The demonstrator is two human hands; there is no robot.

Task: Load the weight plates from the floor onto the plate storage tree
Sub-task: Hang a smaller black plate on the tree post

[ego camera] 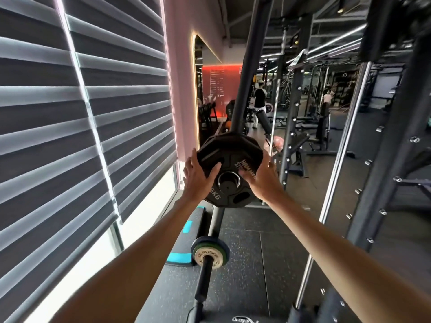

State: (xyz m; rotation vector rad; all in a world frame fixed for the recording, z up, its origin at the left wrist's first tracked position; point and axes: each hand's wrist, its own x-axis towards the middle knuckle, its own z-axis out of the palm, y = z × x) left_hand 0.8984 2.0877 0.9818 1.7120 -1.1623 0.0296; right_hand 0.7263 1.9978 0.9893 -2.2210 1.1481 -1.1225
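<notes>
Two hands: both reach to the centre of the frame and lie on one black weight plate point(224, 149).
Left hand point(198, 177): open, fingers straight and spread along the plate's left rim, thumb laid across its face.
Right hand point(261, 180): open, fingers flat on the lettered face, thumb up along the right rim.
Weight plate: centre of the frame, sitting on a peg point(228, 184) whose round end shows through the middle hole; lettering ending in "5KG" at its lower left.
Storage tree point(253, 57): dark post rising behind the plate toward the top centre.
Barbell point(205, 271): lower centre, below the plate, its small plates marked "ROGUE".
Blinds point(70, 124): striped, filling the left of the frame.
Mat point(184, 243): black with teal marks, just left of the barbell.
</notes>
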